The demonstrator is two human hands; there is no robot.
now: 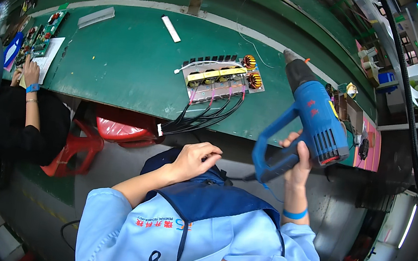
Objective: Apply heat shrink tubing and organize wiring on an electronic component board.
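My right hand is wrapped round the handle of a blue heat gun, held up over the bench's front edge at the right. The heat gun's dark nozzle points up and away, toward the back of the bench. My left hand rests in front of my waist with its fingers curled together, and nothing shows in it. Beyond it on the green bench lies a circuit assembly with yellow-taped transformers and two copper-wound ring coils. Black wires with pink sleeves run from it over the edge to a white connector.
A white-labelled strip and a clear plastic piece lie farther back on the green bench. Red stools stand below the edge. At the left, a co-worker's hand is at a green circuit board. A cardboard box stands right.
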